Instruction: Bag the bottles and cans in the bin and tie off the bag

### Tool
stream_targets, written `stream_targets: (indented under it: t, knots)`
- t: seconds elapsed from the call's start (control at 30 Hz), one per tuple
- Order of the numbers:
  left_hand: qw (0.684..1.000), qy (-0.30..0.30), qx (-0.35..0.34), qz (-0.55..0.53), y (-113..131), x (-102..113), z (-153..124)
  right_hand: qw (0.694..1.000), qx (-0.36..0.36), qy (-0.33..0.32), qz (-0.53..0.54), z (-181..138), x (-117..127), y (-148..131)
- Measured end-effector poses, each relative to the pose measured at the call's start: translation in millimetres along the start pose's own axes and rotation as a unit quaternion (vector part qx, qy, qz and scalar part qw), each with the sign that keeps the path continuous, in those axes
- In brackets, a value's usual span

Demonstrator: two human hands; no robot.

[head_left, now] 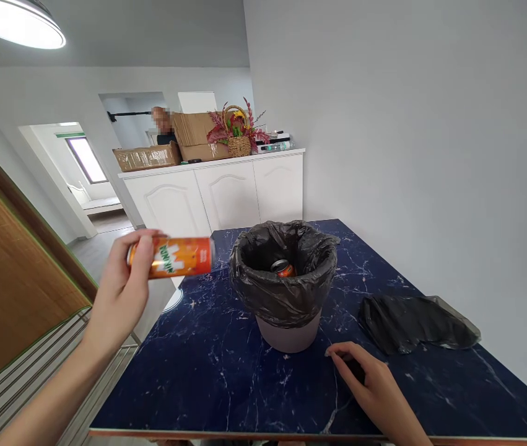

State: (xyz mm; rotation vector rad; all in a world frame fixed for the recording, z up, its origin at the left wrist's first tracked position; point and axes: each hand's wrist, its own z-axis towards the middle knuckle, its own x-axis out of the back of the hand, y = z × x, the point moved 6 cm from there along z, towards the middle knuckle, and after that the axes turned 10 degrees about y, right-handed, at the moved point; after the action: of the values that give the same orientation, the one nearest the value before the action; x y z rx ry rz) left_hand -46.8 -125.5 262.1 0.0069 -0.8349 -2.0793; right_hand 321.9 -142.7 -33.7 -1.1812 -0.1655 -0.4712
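My left hand [126,282] is wrapped round an orange Mirinda soda can [183,257], held on its side in the air left of the bin. The can's top end points right. A small trash bin [290,337], pale mauve and lined with a black garbage bag [286,300], stands upright on the table. Inside the liner, part of another can [284,269] shows, its lower part hidden. Low on the right of the bin, my right hand [360,371] rests by the tabletop, thumb and forefinger together with nothing visible between them.
The blue marble-patterned table [189,384] carries a folded stack of black bags [416,322] at right. A wooden board [17,272] and metal rack stand at left. Behind are a white cabinet [226,192], cardboard boxes [147,158], a flower basket [239,145] and a person [165,127].
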Motion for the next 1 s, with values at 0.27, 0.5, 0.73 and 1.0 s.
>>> stream_targets:
  t: [0.27, 0.5, 0.73, 1.0]
  knots:
    - [0.961, -0.212, -0.112, -0.141, 79, -121, -5, 1.000, -0.003, -0.003, -0.001, 2, -1, 0]
    - [0.981, -0.144, -0.081, -0.099, 35, -121, -4, 0.999, -0.024, -0.021, 0.011, 2, -2, 1]
    - [0.986, -0.142, 0.039, 0.084, -111, -100, -33, 1.000, -0.023, -0.016, 0.002, 0, -2, 3]
    - [0.945, -0.248, 0.042, 0.207, -241, -116, -93, 0.999, -0.025, -0.029, -0.012, 1, -3, 7]
